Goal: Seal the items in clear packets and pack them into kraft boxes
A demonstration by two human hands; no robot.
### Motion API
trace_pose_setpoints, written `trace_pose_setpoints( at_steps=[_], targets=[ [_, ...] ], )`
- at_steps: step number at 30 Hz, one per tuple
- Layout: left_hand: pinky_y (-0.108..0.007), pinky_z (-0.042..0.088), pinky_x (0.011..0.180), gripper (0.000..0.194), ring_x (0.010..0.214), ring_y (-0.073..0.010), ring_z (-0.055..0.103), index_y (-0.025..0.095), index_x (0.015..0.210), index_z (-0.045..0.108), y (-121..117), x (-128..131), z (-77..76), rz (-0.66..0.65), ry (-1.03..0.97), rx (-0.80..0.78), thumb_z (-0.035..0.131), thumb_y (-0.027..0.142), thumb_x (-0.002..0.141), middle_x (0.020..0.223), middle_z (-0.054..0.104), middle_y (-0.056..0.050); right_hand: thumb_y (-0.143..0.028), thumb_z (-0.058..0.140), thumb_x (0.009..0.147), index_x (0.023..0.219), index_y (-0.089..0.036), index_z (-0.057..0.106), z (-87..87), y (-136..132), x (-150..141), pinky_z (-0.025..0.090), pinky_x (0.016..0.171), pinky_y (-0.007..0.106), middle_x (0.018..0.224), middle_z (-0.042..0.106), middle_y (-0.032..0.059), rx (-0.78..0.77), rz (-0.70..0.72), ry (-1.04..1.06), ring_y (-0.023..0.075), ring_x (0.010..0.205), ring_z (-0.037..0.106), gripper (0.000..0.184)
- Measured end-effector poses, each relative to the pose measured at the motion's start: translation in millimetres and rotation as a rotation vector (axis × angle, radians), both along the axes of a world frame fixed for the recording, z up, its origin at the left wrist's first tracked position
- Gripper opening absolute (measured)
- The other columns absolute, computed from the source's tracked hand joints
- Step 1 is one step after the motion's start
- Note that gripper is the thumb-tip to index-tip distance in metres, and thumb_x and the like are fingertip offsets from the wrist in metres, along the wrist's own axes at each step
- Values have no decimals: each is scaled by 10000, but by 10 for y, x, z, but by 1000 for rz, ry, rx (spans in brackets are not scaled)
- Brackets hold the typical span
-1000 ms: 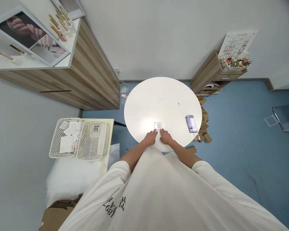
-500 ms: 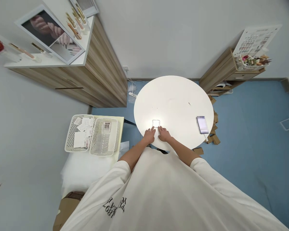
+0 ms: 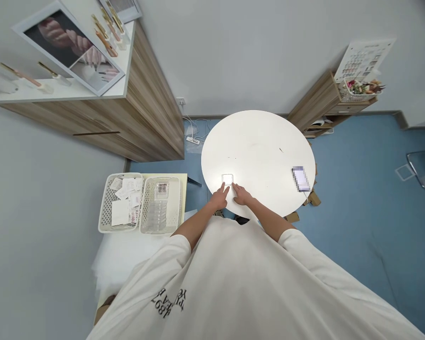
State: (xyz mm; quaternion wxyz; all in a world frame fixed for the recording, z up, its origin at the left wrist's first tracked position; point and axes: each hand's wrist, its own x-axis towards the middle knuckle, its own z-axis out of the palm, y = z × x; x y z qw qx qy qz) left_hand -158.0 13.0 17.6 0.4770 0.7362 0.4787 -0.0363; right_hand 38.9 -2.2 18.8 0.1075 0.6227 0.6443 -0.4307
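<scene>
Clear case [image 3: 227, 179] is lying on the near-left part of the worktop [image 3: 258, 134]. Left hand [image 3: 218, 199] and right hand [image 3: 242, 195] are resting nearer its rim, fingers open, outstretched, tips seemingly touching the case; pressure cannot be told. Risk: uneven pushing could be skewing it. Room is opening toward the worktop's far rim; phone [image 3: 301, 179] is occupying its right.

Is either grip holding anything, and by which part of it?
Nothing appears held. The small clear box lies on the white table, with the left grip and right grip at its near edge; whether they touch it is unclear.
</scene>
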Motion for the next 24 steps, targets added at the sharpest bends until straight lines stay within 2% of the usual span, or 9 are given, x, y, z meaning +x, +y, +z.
trace_pose_setpoints(
  at_steps=[4, 9, 13, 15, 17, 19, 24],
  targets=[
    [-504, 316, 1171, 966, 1508, -449, 237, 213, 1599, 260, -52, -59, -23, -17, -9, -3, 683, 292, 734, 1711, -80, -89, -258, 600, 874, 1650, -186, 13, 32, -134, -25, 314, 1186, 445, 1697, 140, 125, -17, -72, 16, 308, 1540, 203, 976],
    [-509, 327, 1163, 1042, 1526, -443, 192, 193, 1633, 131, -214, -70, -70, -118, 89, 68, 671, 280, 746, 1703, -96, -132, -287, 595, 896, 1651, -171, 53, 55, -397, 35, 357, 1160, 403, 1662, 272, 124, -38, -172, 53, 305, 1468, 380, 936],
    [-476, 385, 1128, 1041, 1529, -408, 216, 203, 1641, 28, -360, -11, -73, -225, 244, 140, 626, 275, 793, 1699, -122, -131, -306, 570, 922, 1649, -144, 87, 57, -661, 165, 338, 1176, 382, 1659, 283, 120, -52, -202, 61, 299, 1474, 374, 887],
    [-448, 415, 1107, 1017, 1510, -392, 280, 199, 1642, 13, -429, 36, -54, -252, 309, 159, 603, 281, 818, 1698, -134, -130, -303, 561, 929, 1647, -133, 96, 46, -799, 247, 315, 1190, 362, 1666, 262, 121, -42, -200, 67, 284, 1492, 344, 873],
    [-434, 423, 1100, 969, 1471, -377, 365, 194, 1641, 35, -509, 89, -27, -242, 348, 180, 582, 286, 846, 1699, -121, -139, -302, 542, 939, 1646, -118, 85, 35, -934, 345, 293, 1200, 352, 1675, 231, 128, -22, -191, 71, 274, 1511, 303, 861],
    [-445, 395, 1125, 894, 1460, -367, 385, 188, 1638, 86, -608, 148, 1, -203, 364, 216, 551, 293, 881, 1704, -74, -148, -307, 515, 954, 1647, -121, 54, 33, -1065, 465, 289, 1201, 367, 1683, 201, 135, 6, -193, 58, 275, 1521, 275, 853],
    [-476, 283, 1200, 746, 1526, -356, 253, 163, 1615, 200, -947, 337, 54, -63, 361, 328, 491, 299, 941, 1704, 54, -165, -348, 470, 984, 1649, -165, 95, 84, -1345, 829, 286, 1193, 427, 1687, 176, 136, 153, -237, -48, 316, 1524, 238, 785]
  ],
)
